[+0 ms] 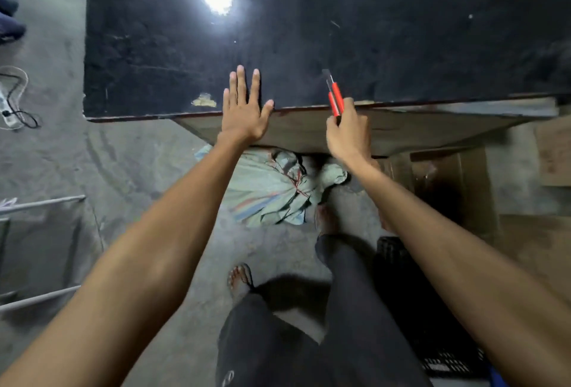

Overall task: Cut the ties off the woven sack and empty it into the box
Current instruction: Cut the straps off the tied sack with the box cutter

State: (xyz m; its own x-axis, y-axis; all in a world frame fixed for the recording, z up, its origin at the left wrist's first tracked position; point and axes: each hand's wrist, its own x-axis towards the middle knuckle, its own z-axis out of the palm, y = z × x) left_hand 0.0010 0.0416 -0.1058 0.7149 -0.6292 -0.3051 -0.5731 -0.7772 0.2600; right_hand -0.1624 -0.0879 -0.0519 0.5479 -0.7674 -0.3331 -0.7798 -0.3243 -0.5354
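My left hand [244, 108] lies flat, fingers spread, on the near edge of a black table [401, 31]. My right hand [347, 133] grips red-handled cutters [335, 98] at the same edge, their metal tips pointing away from me over the tabletop. On the floor below, partly under the table, lies a pale green woven sack [265, 192] with coloured stripes, bunched and bound with red ties [298, 184]. An open cardboard box [445, 182] stands on the floor to the sack's right.
My legs and sandalled feet [239, 280] stand on the grey concrete floor near the sack. A black plastic crate [432, 309] sits at my right leg. A power strip with cable [12, 105] lies far left; metal bars [40, 201] cross the left side.
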